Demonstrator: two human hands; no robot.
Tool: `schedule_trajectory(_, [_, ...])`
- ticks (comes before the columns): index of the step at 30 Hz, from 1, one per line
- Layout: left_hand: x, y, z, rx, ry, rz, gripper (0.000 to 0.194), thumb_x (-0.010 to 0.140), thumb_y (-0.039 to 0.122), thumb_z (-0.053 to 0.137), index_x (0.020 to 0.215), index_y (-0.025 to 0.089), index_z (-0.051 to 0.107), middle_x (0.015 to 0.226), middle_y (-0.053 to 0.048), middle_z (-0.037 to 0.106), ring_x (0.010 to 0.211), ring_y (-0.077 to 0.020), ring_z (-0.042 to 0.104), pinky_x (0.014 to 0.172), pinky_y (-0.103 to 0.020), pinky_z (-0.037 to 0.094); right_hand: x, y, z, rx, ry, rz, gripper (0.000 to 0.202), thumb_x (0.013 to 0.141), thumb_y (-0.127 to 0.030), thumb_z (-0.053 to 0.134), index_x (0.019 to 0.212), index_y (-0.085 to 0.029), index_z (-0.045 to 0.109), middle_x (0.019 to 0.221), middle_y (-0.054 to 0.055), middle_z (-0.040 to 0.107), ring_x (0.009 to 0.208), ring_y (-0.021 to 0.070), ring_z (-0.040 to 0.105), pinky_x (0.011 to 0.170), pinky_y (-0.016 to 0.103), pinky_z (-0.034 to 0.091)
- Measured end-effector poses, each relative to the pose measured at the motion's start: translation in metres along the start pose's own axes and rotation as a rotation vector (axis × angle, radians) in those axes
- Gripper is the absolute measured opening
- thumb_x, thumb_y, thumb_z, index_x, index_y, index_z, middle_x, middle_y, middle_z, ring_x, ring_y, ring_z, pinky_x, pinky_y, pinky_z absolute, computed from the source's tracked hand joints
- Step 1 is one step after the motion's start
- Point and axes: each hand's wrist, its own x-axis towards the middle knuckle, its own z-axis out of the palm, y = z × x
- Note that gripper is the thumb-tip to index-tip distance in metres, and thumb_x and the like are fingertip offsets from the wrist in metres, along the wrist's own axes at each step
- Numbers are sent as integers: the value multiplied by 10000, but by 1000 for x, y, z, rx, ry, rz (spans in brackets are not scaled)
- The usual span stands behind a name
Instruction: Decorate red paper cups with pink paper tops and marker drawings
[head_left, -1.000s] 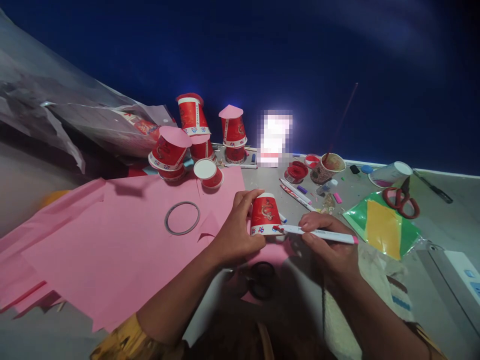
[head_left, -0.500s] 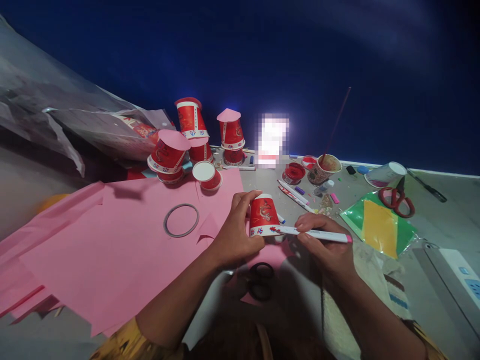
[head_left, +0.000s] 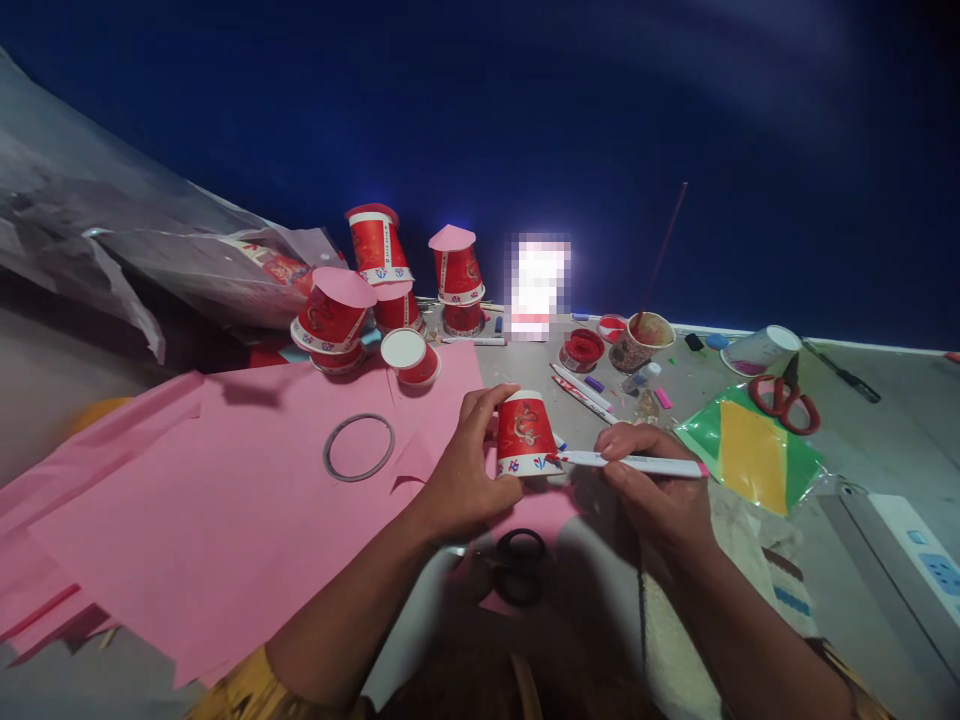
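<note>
A red paper cup [head_left: 524,432] with a dragon print and a white band stands upside down in the middle, tilted slightly. My left hand [head_left: 465,467] grips it from the left, fingers at the top and thumb near the lower rim. Between the fingers and thumb of my right hand [head_left: 660,480] is a white marker [head_left: 637,463] with a pink end. Its red tip is at the cup's white band, at the lower right, where small blue and red marks show. Below the cup lie dark-handled scissors [head_left: 519,567], partly in shadow on pink paper.
Pink paper sheets [head_left: 247,520] with a grey ring [head_left: 358,447] spread at left. Decorated cups [head_left: 379,245] stand stacked behind. Right are a red paint jar [head_left: 583,350], a brush cup [head_left: 643,342], red-handled scissors [head_left: 784,405], a green packet [head_left: 806,462] and a power strip [head_left: 919,545].
The view has shifted slightly. The cup has turned a little in my left hand, bringing a blue mark nearer the marker tip. Both hands keep their holds.
</note>
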Motion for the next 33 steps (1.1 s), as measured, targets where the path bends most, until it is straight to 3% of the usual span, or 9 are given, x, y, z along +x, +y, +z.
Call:
schedule_trajectory(14, [-1,1,-1,-5,-26,22,922,603,59,646,1471,320,480,1469,-89,433,1421,-321,515,1144,-505,551,9,-17,0,-97,-140,-164,87,877,-171,769,877,-254,743,766,30,717,731,213,661,689,369,536])
schedule_trajectory(33, [-1,5,-1,18,-39,11,879,644,112,701,1472,306,480,1463,-96,431,1395,-328,532,1192,-546,492,8,-21,-1,-102,-136,-123,71,877,-190,779,865,-250,743,763,30,710,732,213,658,683,363,534])
